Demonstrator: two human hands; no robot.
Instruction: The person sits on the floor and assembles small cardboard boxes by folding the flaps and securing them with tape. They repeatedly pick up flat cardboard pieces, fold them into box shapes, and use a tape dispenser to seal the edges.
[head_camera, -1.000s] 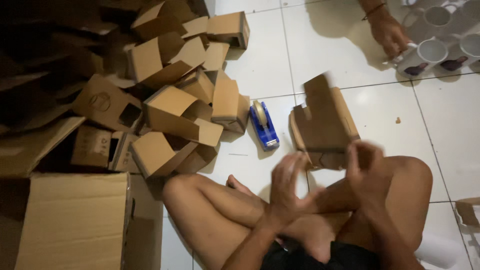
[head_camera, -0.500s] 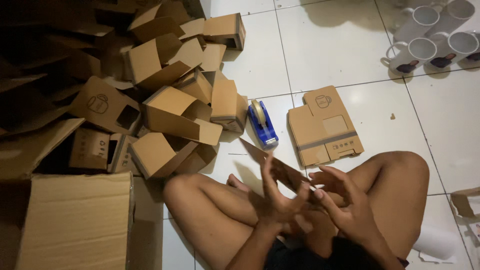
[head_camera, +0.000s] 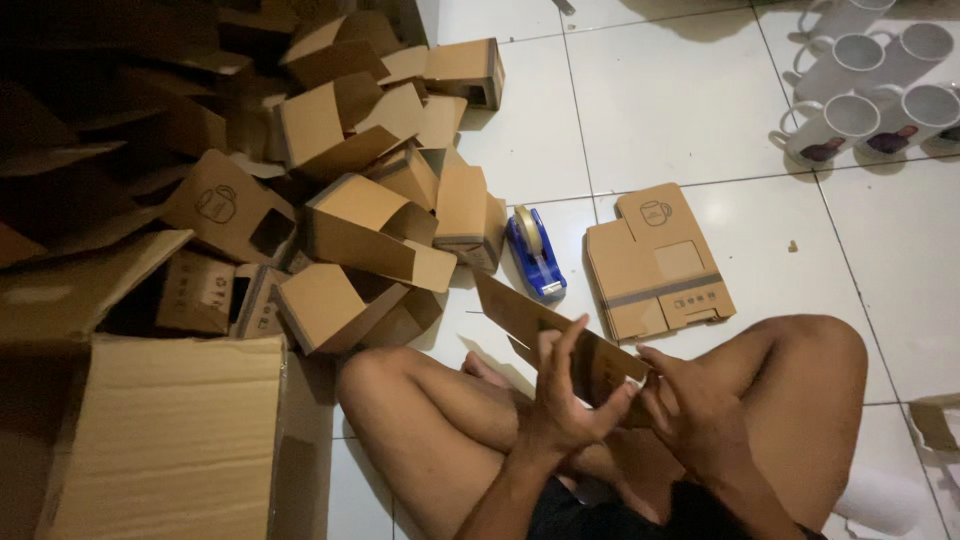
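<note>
Both hands: left hand (head_camera: 560, 400) and right hand (head_camera: 690, 405) grip a flat cardboard blank (head_camera: 530, 320).
Floor: tape dispenser (head_camera: 533, 255), flattened box (head_camera: 657, 262), mugs (head_camera: 880, 75).
Left side: box pile (head_camera: 330, 190).

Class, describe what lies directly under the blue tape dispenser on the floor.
The blue tape dispenser rests on white floor tiles, beside a flat brown cardboard box blank. The tile right beneath it is covered.

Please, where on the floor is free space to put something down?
Bare tiles lie between the flat carton stack and the white mugs, and beyond the tape dispenser toward the far edge. The side with the folded box pile and big carton is crowded.
</note>
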